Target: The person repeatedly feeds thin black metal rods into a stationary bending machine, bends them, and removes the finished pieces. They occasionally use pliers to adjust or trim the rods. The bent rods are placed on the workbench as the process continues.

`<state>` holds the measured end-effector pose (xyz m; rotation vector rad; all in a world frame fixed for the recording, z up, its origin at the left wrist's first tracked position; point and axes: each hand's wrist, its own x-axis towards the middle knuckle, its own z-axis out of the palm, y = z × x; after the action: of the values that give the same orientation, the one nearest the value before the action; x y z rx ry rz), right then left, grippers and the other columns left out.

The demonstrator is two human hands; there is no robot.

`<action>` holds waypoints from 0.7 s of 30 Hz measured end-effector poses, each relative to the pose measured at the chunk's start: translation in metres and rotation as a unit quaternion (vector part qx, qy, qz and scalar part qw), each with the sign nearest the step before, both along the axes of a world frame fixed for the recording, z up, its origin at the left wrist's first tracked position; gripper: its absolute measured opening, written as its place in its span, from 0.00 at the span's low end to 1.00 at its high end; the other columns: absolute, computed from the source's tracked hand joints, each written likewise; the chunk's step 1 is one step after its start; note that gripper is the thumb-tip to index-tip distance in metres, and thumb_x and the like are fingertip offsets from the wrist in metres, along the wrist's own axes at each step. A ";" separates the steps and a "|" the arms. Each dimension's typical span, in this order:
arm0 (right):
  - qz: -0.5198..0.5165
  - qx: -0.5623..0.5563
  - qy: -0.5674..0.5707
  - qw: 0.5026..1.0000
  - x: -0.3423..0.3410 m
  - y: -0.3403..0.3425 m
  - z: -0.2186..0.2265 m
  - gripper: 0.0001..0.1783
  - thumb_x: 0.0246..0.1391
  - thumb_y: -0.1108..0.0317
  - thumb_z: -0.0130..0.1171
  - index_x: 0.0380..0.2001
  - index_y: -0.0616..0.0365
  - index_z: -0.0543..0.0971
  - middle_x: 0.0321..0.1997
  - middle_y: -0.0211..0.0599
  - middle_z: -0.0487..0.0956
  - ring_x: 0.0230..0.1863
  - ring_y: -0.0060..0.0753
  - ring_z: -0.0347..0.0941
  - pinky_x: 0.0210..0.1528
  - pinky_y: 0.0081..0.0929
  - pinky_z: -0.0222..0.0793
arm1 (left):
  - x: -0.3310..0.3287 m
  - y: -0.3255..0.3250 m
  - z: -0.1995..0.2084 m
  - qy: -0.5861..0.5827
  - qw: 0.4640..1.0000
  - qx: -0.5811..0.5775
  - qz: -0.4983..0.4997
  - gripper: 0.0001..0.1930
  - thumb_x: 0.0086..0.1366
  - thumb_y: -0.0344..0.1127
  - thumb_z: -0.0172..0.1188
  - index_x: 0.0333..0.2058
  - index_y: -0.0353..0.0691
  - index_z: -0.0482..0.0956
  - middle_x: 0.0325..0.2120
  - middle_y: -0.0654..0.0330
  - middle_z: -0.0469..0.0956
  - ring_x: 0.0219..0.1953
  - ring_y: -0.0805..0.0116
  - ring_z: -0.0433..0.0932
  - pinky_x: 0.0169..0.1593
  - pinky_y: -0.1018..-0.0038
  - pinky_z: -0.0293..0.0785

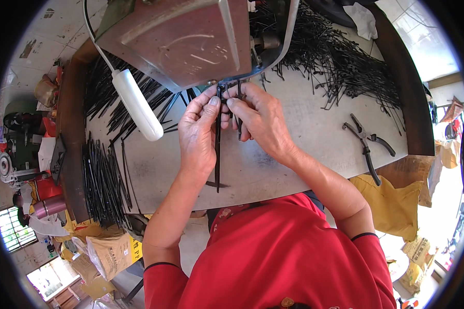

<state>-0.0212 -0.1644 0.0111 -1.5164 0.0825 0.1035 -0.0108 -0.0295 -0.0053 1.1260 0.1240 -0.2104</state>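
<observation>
Both hands meet close under the front of a pinkish-brown metal machine housing. My left hand is closed, thumb and fingertips pinching a long thin black strip that hangs straight down toward the table's near edge. Just to its right, my right hand is closed with thumb and index finger brought together. A second, shorter black strip runs down along its curled fingers. The strips' upper ends lie beneath the machine's lower edge, where fingers partly hide them.
A white tube lamp hangs left of the hands. Black strips lie bundled at the left, and a tangled heap of black pieces covers the far right. Open black-handled pliers rest at right. Dark raised borders edge the table.
</observation>
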 end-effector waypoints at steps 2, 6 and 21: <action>0.001 -0.005 0.000 1.000 0.001 0.000 -0.001 0.09 0.55 0.71 0.51 0.36 0.67 0.74 0.21 0.36 0.76 0.18 0.21 0.71 0.15 0.20 0.68 | 0.000 -0.002 -0.002 0.000 1.000 -0.009 0.009 0.14 0.66 0.27 0.52 0.49 0.30 0.69 0.31 0.60 0.75 0.27 0.76 0.70 0.30 0.79 0.71; 0.040 -0.036 0.024 0.998 0.009 -0.008 -0.001 0.10 0.53 0.67 0.53 0.33 0.65 0.75 0.22 0.36 0.77 0.16 0.21 0.70 0.14 0.20 0.65 | 0.007 0.009 0.003 0.018 0.998 0.046 -0.035 0.13 0.65 0.30 0.55 0.47 0.33 0.71 0.29 0.61 0.76 0.24 0.77 0.73 0.27 0.82 0.70; 0.053 0.051 0.062 0.995 0.010 -0.008 -0.007 0.11 0.55 0.65 0.52 0.33 0.62 0.75 0.19 0.32 0.72 0.13 0.18 0.64 0.13 0.16 0.56 | 0.006 0.010 0.004 0.022 0.997 0.079 -0.006 0.11 0.63 0.32 0.58 0.43 0.37 0.71 0.23 0.63 0.76 0.19 0.79 0.71 0.21 0.84 0.65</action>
<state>-0.0111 -0.1723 0.0040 -1.4110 0.0951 0.2825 -0.0053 -0.0198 -0.0008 1.2798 0.1748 -0.2400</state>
